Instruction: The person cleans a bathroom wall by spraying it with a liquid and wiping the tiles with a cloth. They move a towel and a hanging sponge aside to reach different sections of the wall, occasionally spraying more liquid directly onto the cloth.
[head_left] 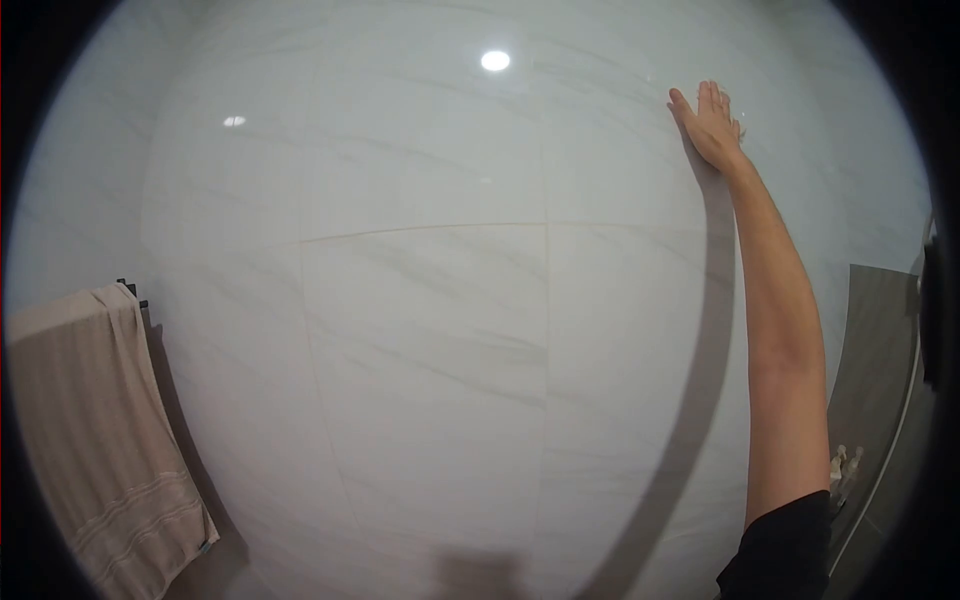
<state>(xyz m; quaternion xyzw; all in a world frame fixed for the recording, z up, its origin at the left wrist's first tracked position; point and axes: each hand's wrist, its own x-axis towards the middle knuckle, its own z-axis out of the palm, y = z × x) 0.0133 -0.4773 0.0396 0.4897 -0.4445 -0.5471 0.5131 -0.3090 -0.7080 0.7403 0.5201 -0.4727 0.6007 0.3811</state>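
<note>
My right hand (711, 127) is raised high on the right side of the view, at the end of an outstretched arm with a short black sleeve. Its palm faces the white, grey-veined tiled wall (430, 310). The thumb stands apart from the fingers, and the hand appears to lie against the tiles. Nothing is visible between the fingers. The arm casts a long curved shadow on the wall. My left hand does not show.
A beige towel (95, 430) hangs from a black rail (130, 290) at the left. On the right are a grey panel (872, 340), a dark object (932, 310) at the edge and small pale items (846, 468). Light reflections shine on the tiles.
</note>
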